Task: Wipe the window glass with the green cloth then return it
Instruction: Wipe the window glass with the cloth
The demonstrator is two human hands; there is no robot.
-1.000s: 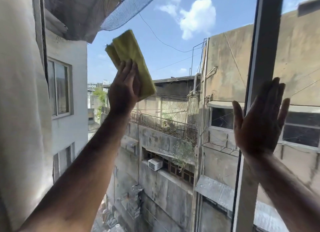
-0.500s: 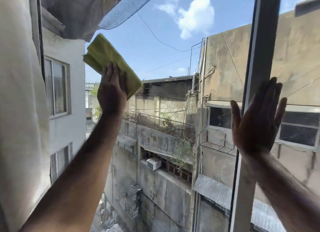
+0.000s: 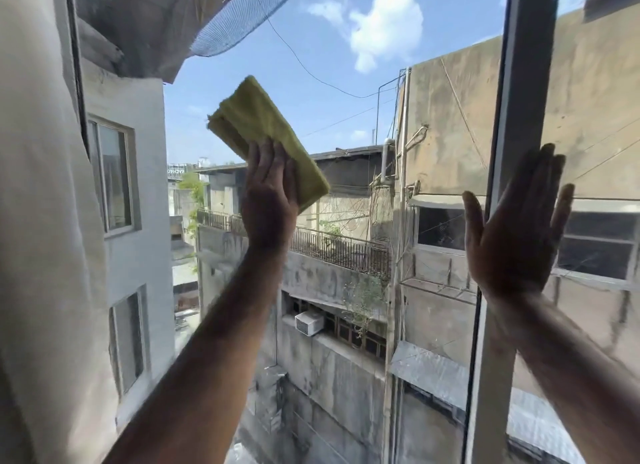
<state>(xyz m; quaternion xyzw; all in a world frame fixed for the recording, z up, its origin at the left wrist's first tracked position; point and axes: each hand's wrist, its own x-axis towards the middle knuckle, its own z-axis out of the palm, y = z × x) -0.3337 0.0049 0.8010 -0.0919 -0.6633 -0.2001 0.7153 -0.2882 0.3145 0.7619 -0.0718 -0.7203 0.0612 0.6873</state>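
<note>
Left hand: the left hand (image 3: 268, 195) was raised in the upper middle of the frame, fingers flat and spread over the lower end of the green cloth (image 3: 266, 138), pressing it to the window glass (image 3: 346, 117) rather than clenching it.
Change in the left hand: half a second before, it had been further toward the upper left of the frame; it had since swept back toward the centre and sat a little lower, as it had a full second before.
Green cloth: folded into a long pad, it tilted with its free end up and to the left, against the blue sky, its lower end hidden under the fingers.
Right hand: the right hand (image 3: 516, 228) was open and empty, palm flat at the right of the frame, lying over the grey window frame (image 3: 523, 83) and the pane beside it. It had hardly shifted across the three moments.
Curtain: a pale curtain (image 3: 41, 221) hung along the left edge, clear of the cloth.
Meaning for the task: the side-to-side travel suggested that wiping was in full swing, with the upper part of the pane being covered. The lower glass probably remained to be done.
Return: not yet begun; the place where the cloth belonged was out of view.
</note>
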